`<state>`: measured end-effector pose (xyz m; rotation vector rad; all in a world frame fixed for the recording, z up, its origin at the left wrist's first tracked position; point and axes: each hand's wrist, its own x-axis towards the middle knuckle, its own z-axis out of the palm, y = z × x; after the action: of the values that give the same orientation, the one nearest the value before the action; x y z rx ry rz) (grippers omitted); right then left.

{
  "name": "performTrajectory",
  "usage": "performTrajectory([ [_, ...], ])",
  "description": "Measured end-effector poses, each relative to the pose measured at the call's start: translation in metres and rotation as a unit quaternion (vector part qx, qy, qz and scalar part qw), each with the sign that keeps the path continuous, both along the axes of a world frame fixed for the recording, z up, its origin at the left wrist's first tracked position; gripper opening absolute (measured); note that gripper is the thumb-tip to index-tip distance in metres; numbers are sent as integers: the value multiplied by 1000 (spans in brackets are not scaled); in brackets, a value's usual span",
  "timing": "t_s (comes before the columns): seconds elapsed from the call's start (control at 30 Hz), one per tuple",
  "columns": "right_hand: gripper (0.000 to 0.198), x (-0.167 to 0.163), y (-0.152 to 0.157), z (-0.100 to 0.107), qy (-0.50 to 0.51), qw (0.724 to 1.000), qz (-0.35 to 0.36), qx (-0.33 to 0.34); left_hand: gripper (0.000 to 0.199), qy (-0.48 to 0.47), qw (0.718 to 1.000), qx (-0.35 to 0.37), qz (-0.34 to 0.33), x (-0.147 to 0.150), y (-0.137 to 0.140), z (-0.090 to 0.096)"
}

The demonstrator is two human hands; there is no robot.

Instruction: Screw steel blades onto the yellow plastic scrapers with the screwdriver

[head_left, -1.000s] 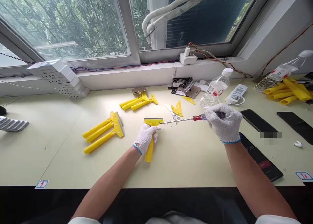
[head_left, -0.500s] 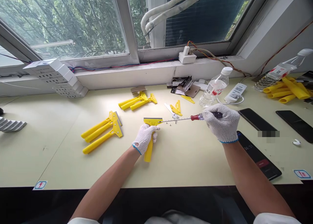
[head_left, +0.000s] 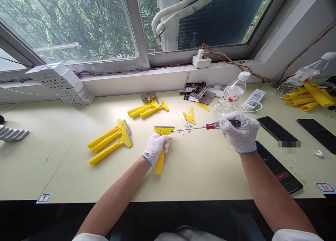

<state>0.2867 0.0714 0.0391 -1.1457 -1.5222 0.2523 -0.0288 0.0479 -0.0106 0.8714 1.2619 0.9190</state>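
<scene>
The left hand (head_left: 154, 147), curled, is gripping a yellow scraper (head_left: 160, 162). The right hand (head_left: 239, 131), closed, is holding a screwdriver (head_left: 210, 126) — it is meeting the scraper's head.

1 yellow scraper (head_left: 160, 163); 1 red-collared screwdriver (head_left: 210, 126), tip at scraper's head.

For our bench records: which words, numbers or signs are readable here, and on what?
"10": right-hand desk sticker
"06:51": screen of the nearest phone; its red button's text is unreadable.
Left-hand desk sticker: one red character, too unclear.
Too small or blurred: bottle labels, black packaging, power strip.
</scene>
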Motion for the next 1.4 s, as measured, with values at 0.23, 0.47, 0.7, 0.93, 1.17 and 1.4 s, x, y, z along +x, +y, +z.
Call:
performTrajectory([
  [0.23, 10, 3, 0, -1, -31, 999, 23, 28, 24, 5, 1000, -6, -2, -1, 0, 2],
  [0.47, 15, -1, -5, 8, -119, 988, 33, 95, 22, 11, 1000, 0, 0, 0, 0, 1],
  [0.7, 11, -3, -8, 21, -159, 981, 74, 81, 21, 42, 999, -7, -2, 3, -3, 5],
  [0.93, 10, -7, 5, 68, -223, 939, 260, 21, 32, 69, 998, 2, -8, -2, -2, -1],
  [1.17, 6, -22, 15, 83, -256, 935, 245, -5, 26, 52, 999, 1, 4, -2, 0, -4],
  [1.4, 27, -32, 5, 66, -228, 966, 124, -20, 25, 45, 999, 1, 15, -2, 3, -6],
])
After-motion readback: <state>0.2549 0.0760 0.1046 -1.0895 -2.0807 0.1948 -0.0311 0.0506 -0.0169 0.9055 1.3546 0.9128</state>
